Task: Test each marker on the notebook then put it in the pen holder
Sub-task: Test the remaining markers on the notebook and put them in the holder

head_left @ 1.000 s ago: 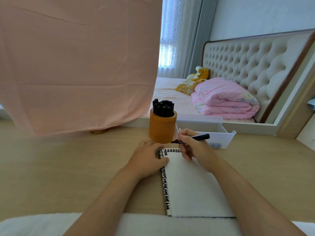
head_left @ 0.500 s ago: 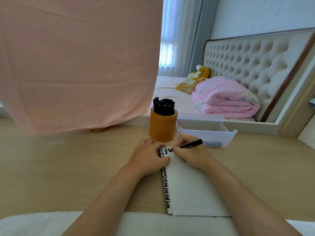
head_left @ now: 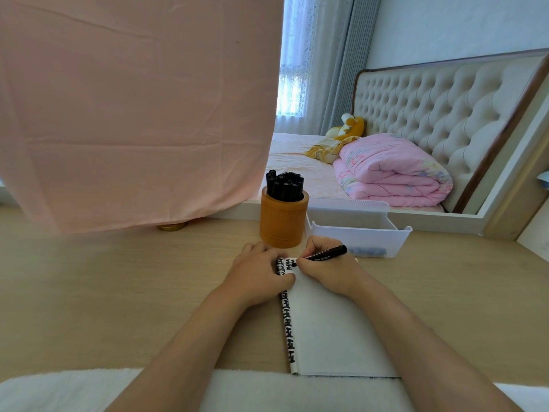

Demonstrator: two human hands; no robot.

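Pinches a slim black marker between thumb and fingers of the right hand, clasped firmly in a writing hold. Sets the marker's tip on the top left corner of an open white notebook with a black-and-white patterned spine, barrel slanting up and to the right. Presses the left hand palm down on the notebook's upper left edge, fingers loosely bent over the spine, clasping nothing. Brings the two hands nearly together at the page corner.

Lying lengthwise on a pale wooden desk, the notebook, its near edge against a white fluffy strip. Just beyond the hands, a round orange-brown wooden pen holder, upright, packed with capped black markers. Beside it to the right, a clear plastic tray, something blue and blurred inside.

Behind the desk on the left, a large hanging pink cloth. Further back on the right, a bed with a cream tufted headboard, with a folded pink quilt and a yellow plush toy on the mattress.
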